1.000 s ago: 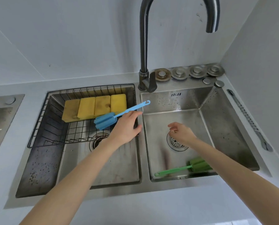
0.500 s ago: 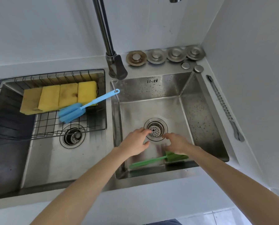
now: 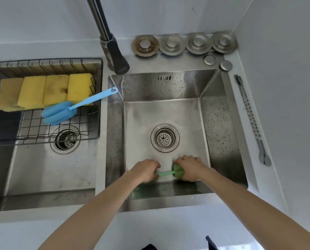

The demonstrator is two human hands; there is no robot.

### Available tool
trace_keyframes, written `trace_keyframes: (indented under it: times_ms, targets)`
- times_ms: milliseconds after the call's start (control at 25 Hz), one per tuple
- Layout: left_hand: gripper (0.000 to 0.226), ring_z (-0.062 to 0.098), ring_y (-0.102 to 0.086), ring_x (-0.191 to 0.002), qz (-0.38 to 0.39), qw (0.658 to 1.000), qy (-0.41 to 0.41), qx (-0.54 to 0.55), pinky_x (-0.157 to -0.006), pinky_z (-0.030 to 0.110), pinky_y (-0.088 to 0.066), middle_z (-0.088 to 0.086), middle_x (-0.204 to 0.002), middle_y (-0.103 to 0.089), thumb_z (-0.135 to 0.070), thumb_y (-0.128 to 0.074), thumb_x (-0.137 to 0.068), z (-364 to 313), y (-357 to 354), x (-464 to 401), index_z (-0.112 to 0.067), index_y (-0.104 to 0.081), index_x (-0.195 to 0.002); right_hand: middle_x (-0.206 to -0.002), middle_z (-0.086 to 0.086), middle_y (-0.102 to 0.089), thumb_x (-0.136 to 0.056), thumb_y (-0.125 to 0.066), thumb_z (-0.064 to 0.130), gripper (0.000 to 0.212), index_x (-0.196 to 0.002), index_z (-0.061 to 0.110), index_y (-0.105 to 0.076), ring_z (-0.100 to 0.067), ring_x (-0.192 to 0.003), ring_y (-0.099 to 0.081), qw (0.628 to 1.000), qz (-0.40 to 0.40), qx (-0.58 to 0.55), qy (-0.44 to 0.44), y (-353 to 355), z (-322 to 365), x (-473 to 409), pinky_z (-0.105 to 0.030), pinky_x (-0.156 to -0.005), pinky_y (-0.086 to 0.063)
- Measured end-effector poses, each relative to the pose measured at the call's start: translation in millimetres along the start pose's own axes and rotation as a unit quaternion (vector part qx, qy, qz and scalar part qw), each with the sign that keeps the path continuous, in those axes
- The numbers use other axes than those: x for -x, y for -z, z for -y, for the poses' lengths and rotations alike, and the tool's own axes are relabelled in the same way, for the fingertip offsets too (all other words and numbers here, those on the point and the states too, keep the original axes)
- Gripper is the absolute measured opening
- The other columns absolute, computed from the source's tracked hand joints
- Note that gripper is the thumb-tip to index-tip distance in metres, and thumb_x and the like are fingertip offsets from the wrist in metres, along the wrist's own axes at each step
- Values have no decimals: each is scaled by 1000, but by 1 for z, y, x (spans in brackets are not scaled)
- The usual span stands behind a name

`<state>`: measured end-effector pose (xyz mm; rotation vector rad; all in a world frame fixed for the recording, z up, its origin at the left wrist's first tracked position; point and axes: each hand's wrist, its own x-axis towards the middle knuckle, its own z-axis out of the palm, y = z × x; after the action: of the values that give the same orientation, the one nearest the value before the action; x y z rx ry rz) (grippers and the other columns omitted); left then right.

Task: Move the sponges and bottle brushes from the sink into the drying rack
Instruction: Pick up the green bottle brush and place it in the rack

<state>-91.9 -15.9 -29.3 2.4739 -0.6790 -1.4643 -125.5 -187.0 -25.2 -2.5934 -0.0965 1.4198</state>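
A green bottle brush (image 3: 175,171) lies at the near edge of the right sink basin (image 3: 220,123). My right hand (image 3: 190,167) is closed over its green sponge head. My left hand (image 3: 146,169) is closed over its thin handle, hiding the handle's end. In the wire drying rack (image 3: 96,98) over the left basin, several yellow sponges (image 3: 44,92) stand side by side. A blue bottle brush (image 3: 60,112) lies in front of them, its handle resting on the rack's right rim.
The tap (image 3: 112,51) rises between the basins. Several metal drain stoppers (image 3: 184,45) line the back ledge. A long metal tool (image 3: 251,120) lies on the right counter beside the wall. Each basin has an open drain (image 3: 165,138).
My left hand left the blue brush lying in the rack and crossed to the right basin. Both hands dropped onto the green brush and closed on it. The view shifted right and down.
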Motion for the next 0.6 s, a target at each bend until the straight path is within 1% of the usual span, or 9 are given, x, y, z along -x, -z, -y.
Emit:
trace_keyframes:
  times_ms: [160,280,440,600]
  targets:
    - [32,29,-56,-109,31,999,14,-2,-96,43,-48,13,-123,-59,-23,-53,-88,3,-10,-5,-12,-56,-118,-133,-14,-43,-85,-57,24,55,-135,19,-36,-32,-121,-40,1000,-16,-2,7,-3,-3,-4,-43,-105,-30]
    - [31,29,-56,-109,28,999,16,-1,-96,43,-48,13,-122,-60,-22,-52,-88,2,-11,-6,-13,-56,-118,-133,-13,-43,-84,-57,18,56,-136,19,-36,-32,-121,-40,999,-25,-15,14,0,-6,-3,-42,-105,-31]
    - [33,29,-56,-110,6,1000,17,-3,-94,40,-48,12,-123,-59,-19,-51,-88,3,-4,-3,-13,-54,-120,-132,-13,-45,-84,-56,17,55,-136,20,-37,-31,-119,-42,998,-47,-32,25,5,-8,2,-39,-102,-34]
    - [32,29,-54,-112,-50,999,-4,-1,-93,38,-45,12,-123,-58,-17,-50,-89,4,7,10,-13,-54,-121,-132,-10,-45,-84,-53,13,54,-135,22,-38,-29,-121,-42,994,-95,-41,40,16,-5,13,-37,-104,-31]
